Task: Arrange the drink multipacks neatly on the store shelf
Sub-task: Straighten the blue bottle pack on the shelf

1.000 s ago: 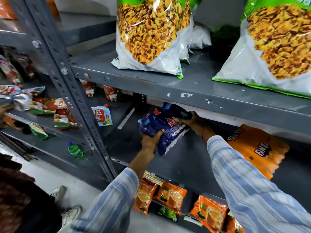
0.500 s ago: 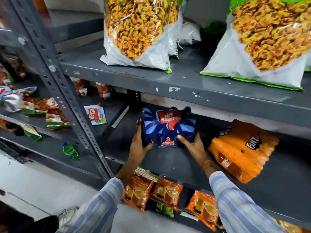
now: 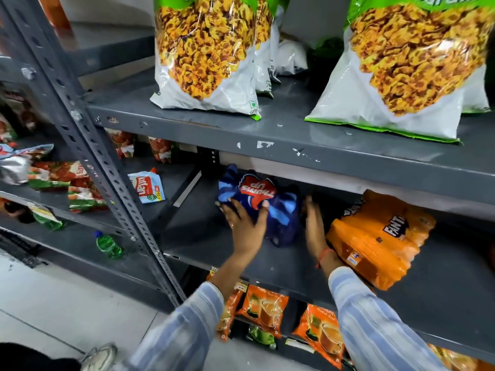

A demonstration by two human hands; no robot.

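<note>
blue multipack (image 3: 270,207) pushed deeper, grey shelf (image 3: 267,266)

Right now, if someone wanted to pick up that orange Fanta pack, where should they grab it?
Probably by its two long sides, reaching in from the shelf's open front. The orange Fanta pack lies flat and skewed on the shelf, wrapped in soft film, too wide for one hand. The right hand is already beside its left edge.

The single head camera is looking forward and down, close in on the middle shelf (image 3: 267,266), tilting so uprights lean; both hands' grips are sitting just below centre of frame.
</note>
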